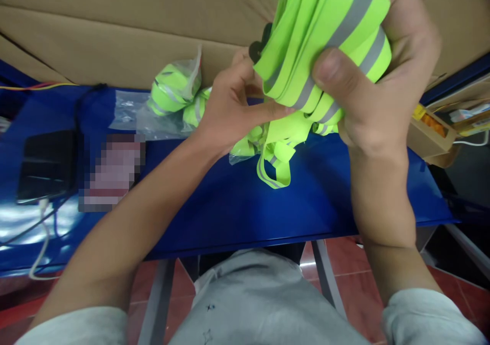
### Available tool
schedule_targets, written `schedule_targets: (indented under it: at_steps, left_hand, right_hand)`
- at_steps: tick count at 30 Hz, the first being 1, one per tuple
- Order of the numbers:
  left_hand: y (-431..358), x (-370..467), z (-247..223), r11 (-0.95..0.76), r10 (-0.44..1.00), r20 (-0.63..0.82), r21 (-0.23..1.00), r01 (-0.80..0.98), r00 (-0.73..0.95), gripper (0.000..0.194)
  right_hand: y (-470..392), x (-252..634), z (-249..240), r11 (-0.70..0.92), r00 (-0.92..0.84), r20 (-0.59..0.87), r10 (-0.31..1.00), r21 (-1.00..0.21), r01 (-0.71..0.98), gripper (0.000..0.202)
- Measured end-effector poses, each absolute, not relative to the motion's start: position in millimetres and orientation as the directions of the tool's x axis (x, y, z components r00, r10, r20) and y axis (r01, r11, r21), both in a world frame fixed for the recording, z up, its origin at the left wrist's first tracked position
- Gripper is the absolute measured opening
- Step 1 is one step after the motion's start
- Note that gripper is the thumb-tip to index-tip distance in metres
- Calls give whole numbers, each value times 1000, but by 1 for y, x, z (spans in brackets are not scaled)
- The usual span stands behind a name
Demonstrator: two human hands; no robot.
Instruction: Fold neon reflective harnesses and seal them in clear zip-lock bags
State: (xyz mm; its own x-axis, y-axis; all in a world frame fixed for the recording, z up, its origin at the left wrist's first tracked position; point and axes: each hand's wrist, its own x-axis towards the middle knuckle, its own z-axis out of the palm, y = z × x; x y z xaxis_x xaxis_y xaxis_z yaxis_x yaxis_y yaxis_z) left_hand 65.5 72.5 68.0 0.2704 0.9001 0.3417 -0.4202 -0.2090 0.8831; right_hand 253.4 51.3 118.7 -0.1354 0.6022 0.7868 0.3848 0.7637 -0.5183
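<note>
A thick folded bundle of neon yellow-green reflective strap with grey stripes is held up above the table. My right hand wraps round its right side, thumb pressed on the front. At the bundle's lower left edge my left hand is closed on the strap, thumb against the underside; its other fingers are partly hidden. A small black plastic piece sticks out at the bundle's left end, near the left fingers. Loose reflective straps lie on the table below the hands, one curling into a loop.
Clear plastic bags with rolled neon straps lie at the back of the blue table. To the left are a black device with a white cable and a blurred-out phone-like item. A cardboard box stands at the right.
</note>
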Motion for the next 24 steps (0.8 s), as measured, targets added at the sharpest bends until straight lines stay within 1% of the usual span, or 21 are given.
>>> schedule_targets:
  at_steps: [2,3,5,8,10,11,15,17,20,22,24]
  left_hand:
    - [71,65,68,-219,837,424,838,-499,345,43]
    - [69,66,69,-172,819,423,824,-540,386,45]
    - [63,70,69,-17,819,328,834,-551,470,50]
    - [54,74,70,125,823,151,892,-434,548,39]
    - [50,77,70,171,821,73,915,-366,566,32]
    - [49,78,70,176,826,58,918,-355,561,30]
    - [47,85,65,148,870,65,912,-383,489,24]
    - [46,89,63,186,855,77,878,-442,512,20]
    - [38,94,61,381,754,55,775,-504,654,18]
    - [30,93,60,496,691,8,723,-481,723,18]
    - [21,88,59,556,657,-51,707,-438,752,21]
  right_hand:
    - [53,254,117,740,-135,756,641,-560,373,60]
    - [53,254,116,722,-134,738,662,-579,378,60]
    - [52,253,116,706,-132,722,679,-592,389,59]
    - [52,252,116,737,-153,739,656,-584,341,50]
    - [53,252,116,759,-161,751,640,-586,286,40]
    - [54,252,116,759,-160,750,642,-593,270,36]
    - [58,253,115,763,-165,755,635,-578,291,31]
    - [59,252,113,758,-171,755,633,-560,334,33]
    - [57,251,111,724,-163,733,660,-563,400,31]
    - [55,249,110,699,-153,714,683,-580,417,26]
    - [53,246,109,688,-159,696,700,-599,410,24]
